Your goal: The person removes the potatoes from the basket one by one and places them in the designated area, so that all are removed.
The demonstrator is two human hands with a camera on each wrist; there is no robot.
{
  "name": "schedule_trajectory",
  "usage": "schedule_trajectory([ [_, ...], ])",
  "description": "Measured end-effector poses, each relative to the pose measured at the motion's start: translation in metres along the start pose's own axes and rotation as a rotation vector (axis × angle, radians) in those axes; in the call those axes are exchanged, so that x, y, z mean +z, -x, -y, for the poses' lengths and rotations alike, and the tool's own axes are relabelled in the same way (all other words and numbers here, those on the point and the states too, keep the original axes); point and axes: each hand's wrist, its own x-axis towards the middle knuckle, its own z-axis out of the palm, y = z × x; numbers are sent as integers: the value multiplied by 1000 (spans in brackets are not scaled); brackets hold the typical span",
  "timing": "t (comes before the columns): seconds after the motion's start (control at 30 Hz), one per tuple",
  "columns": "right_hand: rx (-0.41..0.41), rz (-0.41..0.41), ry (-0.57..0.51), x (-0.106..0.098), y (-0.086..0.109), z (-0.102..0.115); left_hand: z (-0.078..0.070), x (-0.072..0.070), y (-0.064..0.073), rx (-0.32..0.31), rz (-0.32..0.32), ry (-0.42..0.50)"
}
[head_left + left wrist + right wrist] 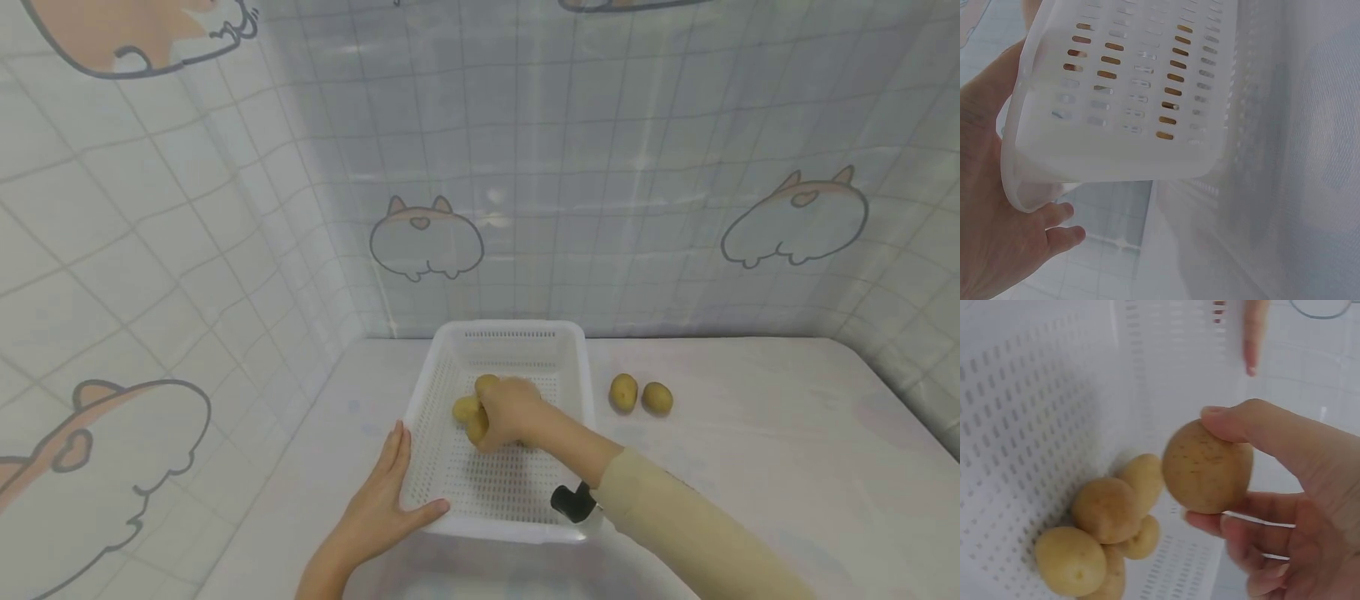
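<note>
My right hand (514, 410) reaches into a white perforated plastic basket (510, 530). Between thumb and fingertips it pinches a round, brown-speckled potato (1207, 467), held above the basket floor in the right wrist view. Several other potatoes (1071, 561) lie clustered in the basket just below, partly covered by the hand in the head view. My left hand (378, 498) rests at the basket's near left corner. Its extended fingers lie along the outer left side, and the thumb lies over the front rim. Potatoes show brown through the slots of the basket wall (1129, 153).
Two loose potatoes, one oval (623, 392) and one rounder (657, 398), sit on the pale tabletop (757, 467) right of the basket. A tiled-pattern backdrop (600, 208) with cartoon animals surrounds the table. A black strap-like piece (573, 503) shows by the right wrist.
</note>
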Motion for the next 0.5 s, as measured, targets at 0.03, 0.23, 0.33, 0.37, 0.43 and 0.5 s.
schedule_trajectory([
  [0.03, -21, -25, -19, -2, 0, 0, 1, 0, 0, -3, 1, 2],
  [0.23, -60, -184, -55, -17, 1, 1, 0, 0, -1, -16, 14, 4],
  [0.33, -63, -275, -76, -24, 2, 1, 0, -1, -1, -12, 10, 2],
  [0.37, -63, -298, -85, -26, 2, 1, 0, -1, -2, -12, 8, 0],
  [0.43, -68, -341, -101, -29, 3, 1, -1, -1, -2, -6, 5, 0],
  [0.5, -84, -381, -122, -31, 5, 0, -1, 0, -1, -1, 2, -2],
])
